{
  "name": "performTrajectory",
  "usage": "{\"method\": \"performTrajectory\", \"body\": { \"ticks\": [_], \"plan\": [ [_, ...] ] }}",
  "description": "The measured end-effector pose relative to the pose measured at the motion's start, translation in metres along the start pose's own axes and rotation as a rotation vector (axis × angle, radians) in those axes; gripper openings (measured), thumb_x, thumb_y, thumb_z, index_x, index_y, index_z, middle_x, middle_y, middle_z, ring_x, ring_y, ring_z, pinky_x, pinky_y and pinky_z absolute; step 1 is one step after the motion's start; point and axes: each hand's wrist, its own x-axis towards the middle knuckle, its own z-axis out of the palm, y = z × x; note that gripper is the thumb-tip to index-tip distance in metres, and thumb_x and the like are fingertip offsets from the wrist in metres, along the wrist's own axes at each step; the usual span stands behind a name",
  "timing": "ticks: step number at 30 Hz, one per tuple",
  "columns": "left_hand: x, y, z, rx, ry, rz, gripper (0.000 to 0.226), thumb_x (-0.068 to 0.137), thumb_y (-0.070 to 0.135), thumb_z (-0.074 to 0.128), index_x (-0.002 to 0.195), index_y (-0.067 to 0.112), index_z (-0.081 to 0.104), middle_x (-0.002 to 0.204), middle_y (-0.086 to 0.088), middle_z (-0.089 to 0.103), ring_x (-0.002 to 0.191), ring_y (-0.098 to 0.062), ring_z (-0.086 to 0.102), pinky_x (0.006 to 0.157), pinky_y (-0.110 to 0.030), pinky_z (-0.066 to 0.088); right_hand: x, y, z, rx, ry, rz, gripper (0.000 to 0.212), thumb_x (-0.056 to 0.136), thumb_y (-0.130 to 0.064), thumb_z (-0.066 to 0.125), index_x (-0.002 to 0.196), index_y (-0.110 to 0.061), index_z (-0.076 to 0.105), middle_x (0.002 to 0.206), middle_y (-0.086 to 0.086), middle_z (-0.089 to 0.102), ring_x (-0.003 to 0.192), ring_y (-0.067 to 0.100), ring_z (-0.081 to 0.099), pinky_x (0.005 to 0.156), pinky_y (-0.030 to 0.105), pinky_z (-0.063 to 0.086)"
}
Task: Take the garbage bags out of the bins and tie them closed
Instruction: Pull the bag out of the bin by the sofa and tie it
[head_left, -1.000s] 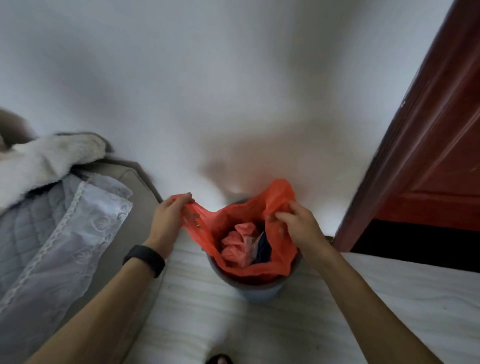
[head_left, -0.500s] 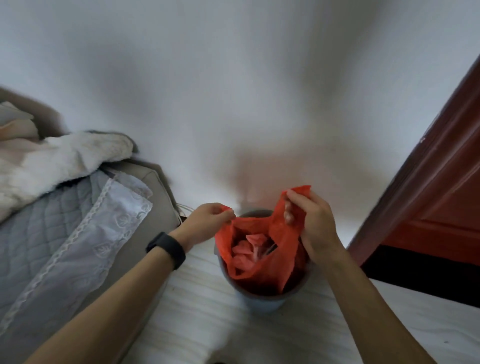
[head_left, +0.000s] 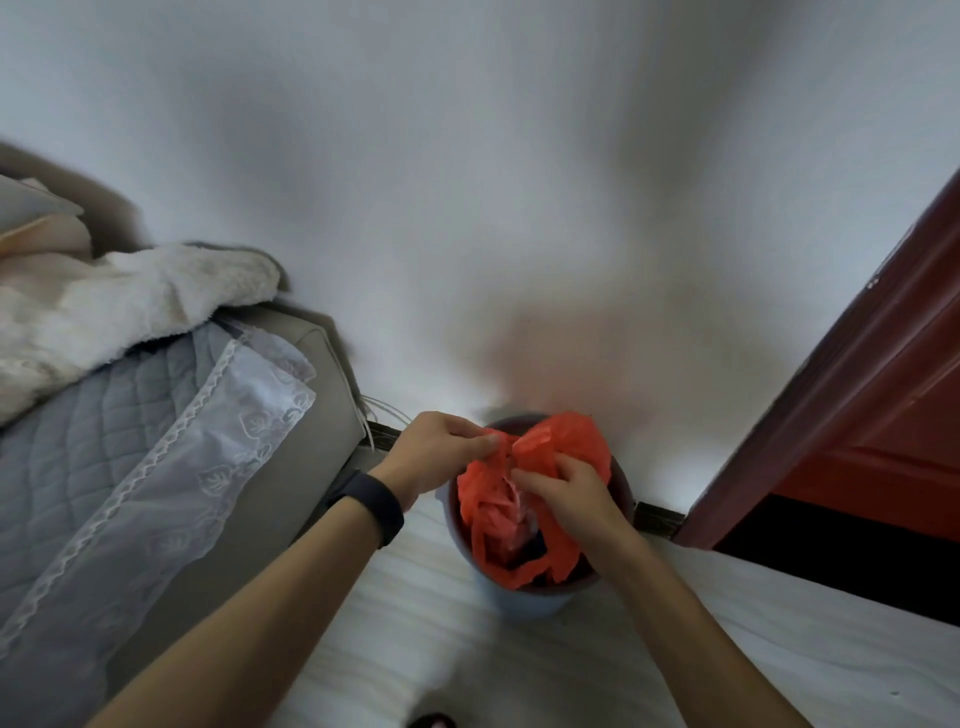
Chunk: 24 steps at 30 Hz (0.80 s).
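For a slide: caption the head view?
Left hand and right hand pinch the top of the orange garbage bag in the grey bin.

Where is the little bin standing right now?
In the head view, the bin stands low and centre on the floor by the wall, between the grey sofa on the left and the red-brown door on the right, holding the orange bag.

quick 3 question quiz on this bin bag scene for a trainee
1. True or false: the orange bag is lifted clear of the bin.
2. Which wrist wears the black band? A left, B right.
3. What do the left hand and right hand both grip?
Key: 1 false, it sits inside the bin; 2 A; 3 the orange bag.
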Motion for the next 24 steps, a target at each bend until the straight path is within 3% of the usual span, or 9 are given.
{"method": "performTrajectory", "body": {
  "ticks": [3, 9, 11, 14, 18, 20, 22, 24],
  "plan": [
    [-0.003, -0.006, 0.003, -0.037, -0.086, -0.029, 0.019, 0.085, 0.031, 0.076, 0.098, 0.018, 0.08, 0.086, 0.005, 0.078, 0.082, -0.003, 0.072, 0.063, -0.006, 0.049, -0.006, -0.001, 0.002, 0.067, -0.037, -0.003, 0.012, 0.086, -0.016, 0.073, 0.098, -0.015, 0.076, 0.091, 0.002, 0.078, 0.087, 0.016, 0.074, 0.073, 0.023, 0.055],
    [-0.007, -0.011, 0.006, -0.108, -0.12, -0.031, 0.016, 0.089, 0.033, 0.071, 0.098, 0.022, 0.079, 0.091, 0.006, 0.078, 0.083, -0.001, 0.072, 0.062, -0.008, 0.05, -0.01, 0.004, 0.0, 0.005, -0.015, -0.018, 0.007, 0.087, -0.017, 0.073, 0.093, -0.014, 0.075, 0.088, 0.003, 0.078, 0.084, 0.016, 0.074, 0.072, 0.025, 0.057],
    [-0.005, -0.025, 0.012, -0.129, -0.028, -0.025, 0.019, 0.088, 0.035, 0.07, 0.097, 0.02, 0.076, 0.094, 0.003, 0.077, 0.091, -0.009, 0.071, 0.073, -0.017, 0.053, -0.008, 0.006, -0.001, 0.026, 0.026, 0.027, 0.007, 0.088, -0.014, 0.07, 0.091, -0.011, 0.076, 0.086, 0.006, 0.078, 0.085, 0.02, 0.074, 0.075, 0.026, 0.057],
    [0.002, -0.068, 0.026, 0.077, 0.119, -0.148, 0.044, 0.078, 0.046, 0.064, 0.113, 0.021, 0.068, 0.113, -0.001, 0.071, 0.111, -0.02, 0.063, 0.095, -0.033, 0.049, -0.006, 0.003, -0.011, -0.05, 0.115, 0.048, 0.009, 0.087, -0.01, 0.068, 0.089, -0.006, 0.076, 0.078, 0.002, 0.075, 0.073, 0.008, 0.07, 0.062, 0.013, 0.051],
    [-0.005, -0.108, 0.056, 0.218, 0.107, -0.279, 0.063, 0.086, 0.035, 0.063, 0.143, 0.016, 0.042, 0.14, -0.016, 0.048, 0.136, -0.031, 0.04, 0.11, -0.035, 0.035, -0.007, 0.011, -0.036, -0.434, 0.097, 0.027, 0.018, 0.083, -0.038, 0.074, 0.085, -0.02, 0.074, 0.082, -0.006, 0.074, 0.085, 0.015, 0.069, 0.081, 0.032, 0.054],
    [-0.005, -0.119, 0.073, 0.242, 0.085, -0.254, 0.073, 0.088, 0.029, 0.06, 0.151, 0.012, 0.026, 0.146, -0.02, 0.039, 0.141, -0.035, 0.029, 0.115, -0.039, 0.03, -0.009, 0.012, -0.044, -0.659, 0.117, 0.044, 0.029, 0.083, -0.051, 0.068, 0.093, -0.024, 0.071, 0.092, -0.006, 0.073, 0.091, 0.019, 0.067, 0.081, 0.032, 0.051],
    [0.0, -0.125, 0.087, 0.247, 0.071, -0.257, 0.088, 0.086, 0.028, 0.053, 0.157, 0.018, 0.001, 0.147, -0.024, 0.04, 0.136, -0.039, 0.038, 0.112, -0.045, 0.036, -0.008, 0.01, -0.048, -0.847, 0.133, 0.04, 0.035, 0.089, -0.054, 0.055, 0.102, -0.025, 0.068, 0.105, 0.001, 0.072, 0.1, 0.027, 0.066, 0.082, 0.032, 0.05],
    [0.001, -0.126, 0.097, 0.219, 0.042, -0.288, 0.096, 0.084, 0.023, 0.046, 0.153, 0.026, -0.021, 0.129, -0.023, 0.059, 0.112, -0.038, 0.06, 0.097, -0.048, 0.05, -0.002, 0.009, -0.052, -0.984, 0.105, 0.064, 0.038, 0.093, -0.051, 0.046, 0.109, -0.023, 0.065, 0.115, 0.008, 0.069, 0.105, 0.032, 0.064, 0.085, 0.035, 0.05]
  ]
}}
